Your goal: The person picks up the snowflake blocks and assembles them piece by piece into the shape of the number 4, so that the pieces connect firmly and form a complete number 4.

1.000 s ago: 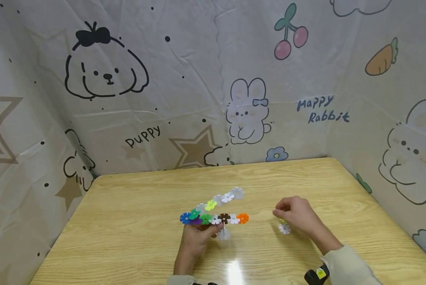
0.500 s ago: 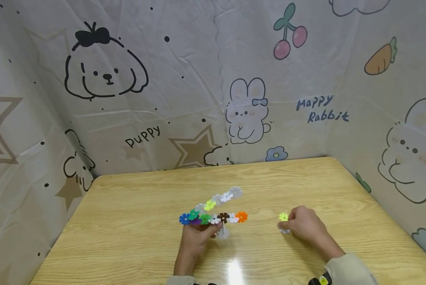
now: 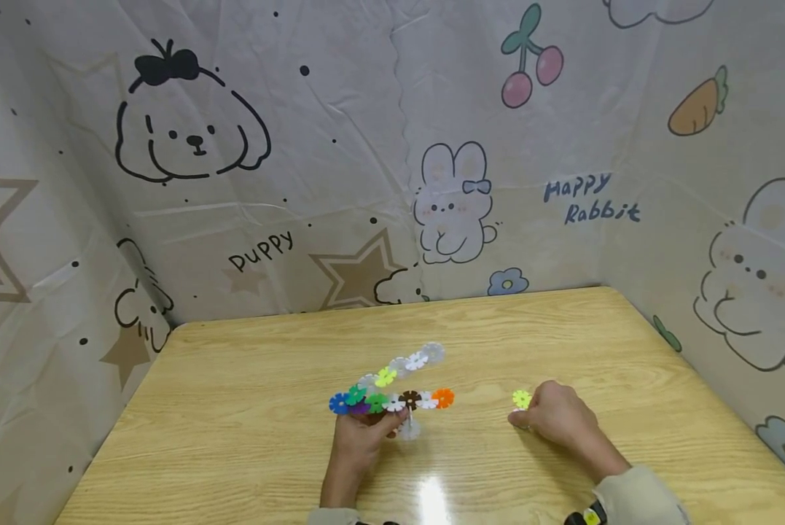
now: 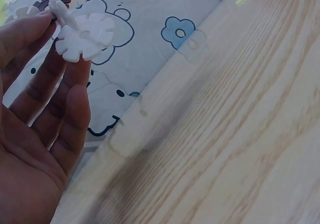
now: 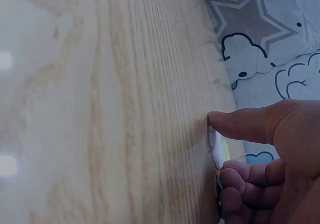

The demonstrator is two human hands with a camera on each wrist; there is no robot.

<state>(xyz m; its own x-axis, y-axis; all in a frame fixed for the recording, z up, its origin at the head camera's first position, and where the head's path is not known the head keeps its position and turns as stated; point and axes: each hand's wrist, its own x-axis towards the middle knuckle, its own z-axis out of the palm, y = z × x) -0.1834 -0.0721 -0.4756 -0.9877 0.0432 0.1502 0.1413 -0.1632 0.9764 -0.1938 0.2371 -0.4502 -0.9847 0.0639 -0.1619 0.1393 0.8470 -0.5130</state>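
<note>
Above the table, my left hand holds a built piece of interlocking snowflake discs. One row runs from blue through green, white and brown to orange; a second row of clear, yellow and white discs slants away behind it. Below the thumb hangs a white disc, also seen close in the left wrist view. To the right, my right hand pinches a white snowflake disc at the tabletop between thumb and fingertips, which hide most of it in the head view. A yellow disc lies just beyond it.
The wood-grain table spreads around both hands. A printed cloth with cartoon animals hangs behind the table and along both sides. A dark strapped device sits at my right wrist.
My right hand has come down from above the yellow and white discs onto the white one, covering it and baring the yellow one. The left hand has hardly moved.
</note>
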